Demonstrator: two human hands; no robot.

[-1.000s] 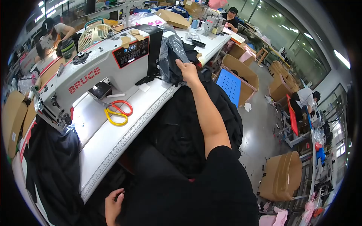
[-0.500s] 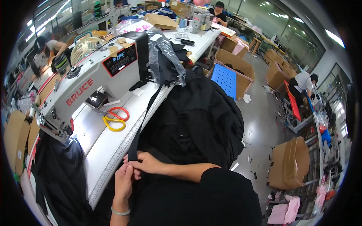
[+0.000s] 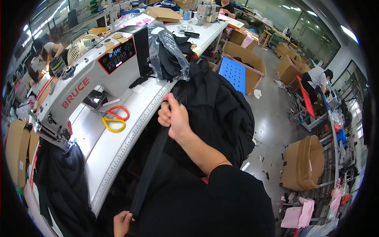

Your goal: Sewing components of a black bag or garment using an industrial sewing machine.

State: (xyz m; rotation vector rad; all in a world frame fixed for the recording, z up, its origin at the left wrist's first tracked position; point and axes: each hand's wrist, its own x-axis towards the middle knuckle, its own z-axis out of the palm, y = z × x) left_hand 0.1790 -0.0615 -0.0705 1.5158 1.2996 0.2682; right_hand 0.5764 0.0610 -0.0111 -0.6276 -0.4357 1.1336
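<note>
A long black strip with a line down its middle, seemingly a zipper (image 3: 149, 173), is stretched between my two hands. At the lower edge, my left hand (image 3: 121, 224) pinches its near end between thumb and fingers. My right hand (image 3: 174, 118) is closed round its upper part, beside the ruler-marked table edge, with the strip's far end hidden behind the fist. On my left stands a white sewing machine (image 3: 89, 75), and black cloth (image 3: 59, 177) hangs under its needle. Scissors with red and yellow handles (image 3: 115, 119) lie on the machine table (image 3: 114, 148).
A big heap of black garments (image 3: 221, 106) lies right of my right hand. Beyond it are a blue perforated panel (image 3: 232, 75) and a cardboard box (image 3: 252, 67). Another box (image 3: 302, 164) stands on the floor at right. Co-workers sit farther off. A plastic-wrapped bundle (image 3: 167, 55) lies behind the machine.
My hands, together before, have moved apart: the right went up and away, the left down toward me. The black strip is now drawn straight between them. The view has shifted slightly.
</note>
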